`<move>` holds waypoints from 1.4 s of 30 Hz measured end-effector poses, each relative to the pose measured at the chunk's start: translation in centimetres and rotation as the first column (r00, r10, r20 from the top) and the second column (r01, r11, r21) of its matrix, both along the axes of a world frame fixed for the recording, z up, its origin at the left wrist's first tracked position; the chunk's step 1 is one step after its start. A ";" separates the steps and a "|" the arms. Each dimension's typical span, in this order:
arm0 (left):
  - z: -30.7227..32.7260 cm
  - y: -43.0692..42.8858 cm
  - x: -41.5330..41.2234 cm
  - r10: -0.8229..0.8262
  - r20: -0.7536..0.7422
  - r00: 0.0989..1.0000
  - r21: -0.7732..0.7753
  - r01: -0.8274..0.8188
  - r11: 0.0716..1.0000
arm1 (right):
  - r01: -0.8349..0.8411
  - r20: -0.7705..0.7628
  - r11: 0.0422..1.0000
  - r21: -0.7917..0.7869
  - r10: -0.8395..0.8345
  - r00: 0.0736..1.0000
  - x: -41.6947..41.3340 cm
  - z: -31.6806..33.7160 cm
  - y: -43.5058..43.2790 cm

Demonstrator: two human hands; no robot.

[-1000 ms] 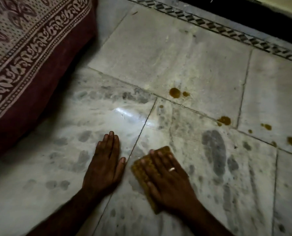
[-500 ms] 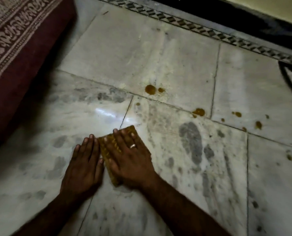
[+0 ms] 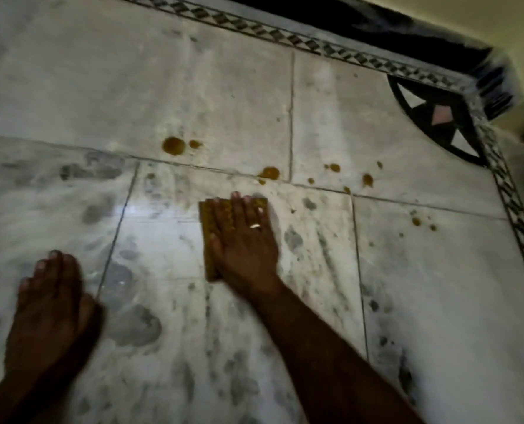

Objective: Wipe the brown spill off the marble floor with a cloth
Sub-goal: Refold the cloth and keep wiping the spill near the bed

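My right hand (image 3: pixel 244 240), with a ring on one finger, presses flat on a folded mustard-yellow cloth (image 3: pixel 208 240) on the white marble floor (image 3: pixel 163 87). The cloth's far edge lies just short of a brown drop (image 3: pixel 269 173) on a tile joint. A bigger brown drop (image 3: pixel 174 145) sits further back and to the left. Several small brown drops (image 3: pixel 367 179) are scattered to the right. My left hand (image 3: pixel 51 307) rests flat on the floor at the lower left, fingers together, holding nothing, well apart from the cloth.
A black-and-white patterned border (image 3: pixel 285 35) runs along the back and down the right side. A dark corner inlay (image 3: pixel 438 117) sits at the upper right below a pale wall (image 3: pixel 468 13). Grey smudges mark the near tiles.
My right hand slid the cloth forward and to the right, up close to the brown drops. My left hand stayed behind, so the hands are now apart. The red patterned fabric has left the view.
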State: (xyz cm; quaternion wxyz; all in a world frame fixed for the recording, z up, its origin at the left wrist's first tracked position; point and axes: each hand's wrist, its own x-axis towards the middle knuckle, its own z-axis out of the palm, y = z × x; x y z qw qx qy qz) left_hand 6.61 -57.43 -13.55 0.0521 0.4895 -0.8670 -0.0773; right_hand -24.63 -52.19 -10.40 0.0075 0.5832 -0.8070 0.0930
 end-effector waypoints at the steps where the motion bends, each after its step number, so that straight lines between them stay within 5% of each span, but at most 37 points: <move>1: 0.1 0.4 -1.2 0.020 -0.020 1.000 0.005 -0.020 1.000 | -0.030 0.020 0.999 -0.036 0.031 0.999 0.9 -0.1 -0.1; 7: 0.9 2.0 -12.1 -0.142 -0.019 0.990 0.020 0.143 0.990 | -0.202 0.057 0.979 -0.037 0.204 0.977 2.1 0.0 8.6; 12: 0.8 1.6 -16.6 -0.193 0.008 0.981 0.012 0.193 0.981 | -0.007 0.011 1.000 0.018 0.006 1.000 -4.4 -0.4 13.3; 17: 0.8 1.3 -18.9 -0.254 0.025 0.967 -0.016 0.254 0.967 | 0.192 0.010 0.973 0.130 -0.195 0.981 -6.6 -0.1 7.7; 22: 0.8 1.1 -20.0 -0.306 0.018 0.952 -0.031 0.307 0.951 | 0.086 0.023 0.994 0.063 -0.088 0.996 -2.2 -0.5 6.1; 27: 1.1 1.3 -20.2 -0.329 0.002 0.944 -0.001 0.329 0.944 | -0.034 0.015 0.998 0.054 0.034 0.999 -2.3 -0.2 13.5; 31: 1.3 1.6 -21.8 -0.340 -0.006 0.940 -0.007 0.340 0.940 | 0.130 -0.021 0.989 0.076 -0.129 0.991 -7.3 -0.4 17.0; 36: 1.3 2.3 -25.9 -0.445 -0.031 0.895 -0.008 0.445 0.895 | 0.382 -0.022 0.914 0.135 -0.383 0.924 -10.5 -0.1 10.8; 42: 1.0 5.5 -29.7 -0.617 -0.086 0.782 -0.063 0.614 0.787 | 0.240 -0.032 0.966 0.101 -0.238 0.971 -9.8 -0.4 13.6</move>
